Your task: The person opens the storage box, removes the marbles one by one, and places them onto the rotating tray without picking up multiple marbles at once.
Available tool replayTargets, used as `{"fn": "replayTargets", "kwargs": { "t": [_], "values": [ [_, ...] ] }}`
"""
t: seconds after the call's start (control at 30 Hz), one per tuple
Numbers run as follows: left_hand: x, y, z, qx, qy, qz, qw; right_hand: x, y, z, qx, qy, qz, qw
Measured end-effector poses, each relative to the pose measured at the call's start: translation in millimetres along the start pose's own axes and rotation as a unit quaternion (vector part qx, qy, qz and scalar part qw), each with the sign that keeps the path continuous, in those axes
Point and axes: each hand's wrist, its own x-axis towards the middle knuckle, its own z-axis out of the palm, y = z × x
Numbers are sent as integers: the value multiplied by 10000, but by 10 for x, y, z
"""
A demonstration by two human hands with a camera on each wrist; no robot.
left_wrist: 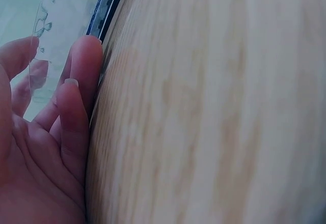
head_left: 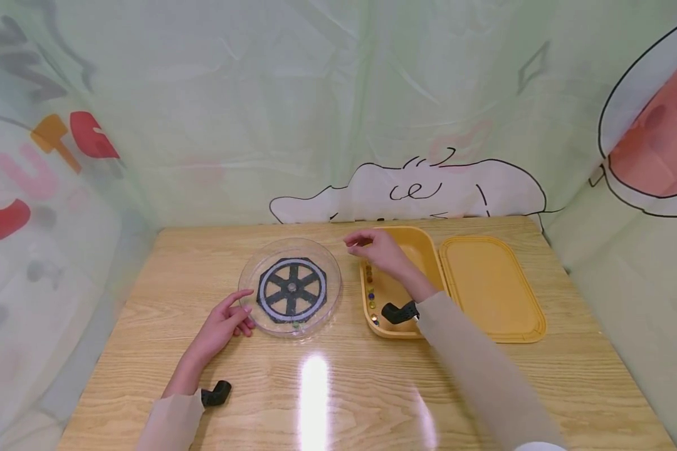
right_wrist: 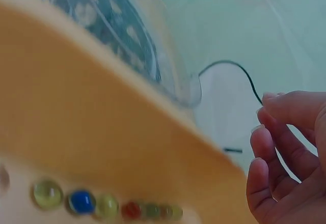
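Note:
A round clear dish (head_left: 331, 313) stands on the table, with a dark wheel-like spoked pattern (head_left: 292, 289) inside its outline and a small green marble (head_left: 296, 324) near the front. My left hand (head_left: 225, 324) holds the dish's left side, one finger reaching over the rim and others low against the outside. Over the far left corner of a yellow tray (head_left: 407, 333), my right hand (head_left: 380, 250) is raised with thumb and index fingertips close together. I cannot tell whether something small sits between them. Several coloured marbles (right_wrist: 81, 201) line the tray's left side.
To the right of the tray lies a flat yellow lid (head_left: 492, 289), close to the tray's edge. A printed curtain (head_left: 316, 125) hangs behind the wooden table (head_left: 259, 388) and along its sides. Each wrist carries a small black camera (head_left: 217, 393).

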Motion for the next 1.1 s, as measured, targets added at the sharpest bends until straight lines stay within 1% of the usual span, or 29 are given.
{"fn": "replayTargets", "kwargs": {
  "t": [0.2, 0.37, 0.5, 0.67, 0.73, 0.8, 0.97, 1.1],
  "values": [
    [-2, 2, 8, -93, -14, 52, 9999, 19, 203, -138, -28, 163, 190, 9997],
    [-6, -1, 11, -101, 6, 39, 9999, 50, 388, -206, -234, 238, 447, 9984],
    [-7, -8, 8, -47, 32, 15, 10000, 66, 474, -223, -552, 117, 590, 9967],
    [-4, -2, 9, -46, 15, -82, 10000, 61, 535, -209, -1043, -216, 392, 9935],
    [-12, 25, 12, -53, -12, -127, 9999, 60, 551, -197, -1135, -326, 294, 9926],
    [-34, 87, 17, -48, -49, -149, 9999, 61, 562, -186, -1158, -393, 264, 9921],
    [-91, 260, 34, 31, -78, -170, 9998, 59, 567, -167, -1185, -446, 322, 9914],
    [-104, 311, 39, 60, -64, -166, 9998, 62, 571, -149, -1214, -484, 343, 9908]
  ]
}}
